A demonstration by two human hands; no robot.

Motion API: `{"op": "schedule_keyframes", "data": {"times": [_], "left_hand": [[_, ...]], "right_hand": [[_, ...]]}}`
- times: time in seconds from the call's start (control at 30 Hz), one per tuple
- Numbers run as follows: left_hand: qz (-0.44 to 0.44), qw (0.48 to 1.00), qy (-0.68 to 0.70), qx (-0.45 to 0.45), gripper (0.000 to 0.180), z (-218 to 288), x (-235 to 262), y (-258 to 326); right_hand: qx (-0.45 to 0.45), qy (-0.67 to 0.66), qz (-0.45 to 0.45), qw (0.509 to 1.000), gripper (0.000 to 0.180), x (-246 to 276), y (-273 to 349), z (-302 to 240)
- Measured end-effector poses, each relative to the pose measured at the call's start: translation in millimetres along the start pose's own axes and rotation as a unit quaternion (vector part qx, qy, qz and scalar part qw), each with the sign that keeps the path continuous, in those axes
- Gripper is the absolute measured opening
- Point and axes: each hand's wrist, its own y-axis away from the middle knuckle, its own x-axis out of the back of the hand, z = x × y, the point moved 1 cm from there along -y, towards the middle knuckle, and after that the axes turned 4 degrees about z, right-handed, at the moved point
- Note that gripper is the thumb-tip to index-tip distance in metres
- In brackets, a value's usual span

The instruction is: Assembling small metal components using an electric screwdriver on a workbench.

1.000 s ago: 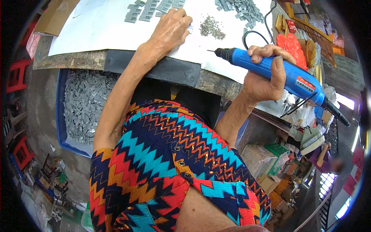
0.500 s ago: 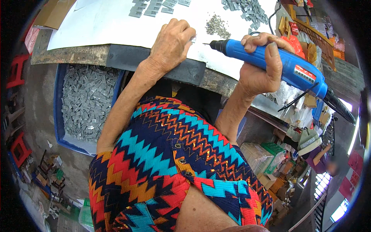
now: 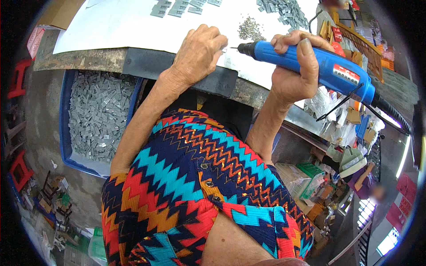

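Right hand (image 3: 295,73): closed around the barrel of a blue plastic corded electric screwdriver (image 3: 310,66), thumb laid over the top, tool held nearly level with its bit pointing left.

Left hand (image 3: 197,55): fingers curled down at the near edge of the white sheet-covered worktable (image 3: 111,26), fingertips pinched together just ahead of the bit. It appears to steady a small part there; the part itself is hidden by the fingers, so I cannot tell what it is. Bit tip sits just beside those fingertips.

Judgement: driving step in hand, with the bit lined up on whatever the left hand pins. The next move calls for keeping the bit square to the piece and the fingertips out of its path.

Surroundings: a little heap of small dark screws (image 3: 250,30) lies just beyond the hands; loose grey metal plates (image 3: 284,11) farther back on the table. Below the left table edge, a blue plastic tub (image 3: 64,133) filled with similar grey plates.
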Motion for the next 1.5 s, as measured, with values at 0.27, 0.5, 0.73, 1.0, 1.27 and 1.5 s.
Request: {"op": "schedule_keyframes", "data": {"times": [0.27, 0.5, 0.73, 1.0, 1.27, 1.5], "left_hand": [[0.001, 1.000, -0.023, 0.008, 0.015, -0.9, -2.2, 0.0], [-0.012, 0.999, -0.023, 0.026, 0.013, 0.4, -1.8, -0.5], [-0.006, 0.999, -0.023, 0.024, 0.012, 0.5, -2.4, -1.1], [-0.011, 0.999, -0.022, 0.035, 0.011, 0.6, -4.0, -0.7], [-0.007, 0.999, -0.023, 0.033, 0.011, 0.3, -4.2, -0.4], [0.004, 0.999, -0.024, 0.025, 0.010, -0.6, -5.5, -0.1]], "right_hand": [[-0.003, 0.020, 0.011, 1.000, 0.018, -5.8, 0.9, 5.6], [-0.015, 0.077, -0.033, 0.996, 0.015, -8.9, 0.0, 8.3], [-0.024, 0.105, -0.030, 0.994, 0.015, -13.7, -1.2, 9.4], [-0.020, 0.132, -0.033, 0.990, 0.016, -18.6, -1.1, 9.9], [-0.012, 0.135, -0.035, 0.990, 0.017, -20.0, -1.7, 11.2], [-0.016, 0.137, -0.047, 0.989, 0.017, -22.3, -1.6, 11.6]]}}
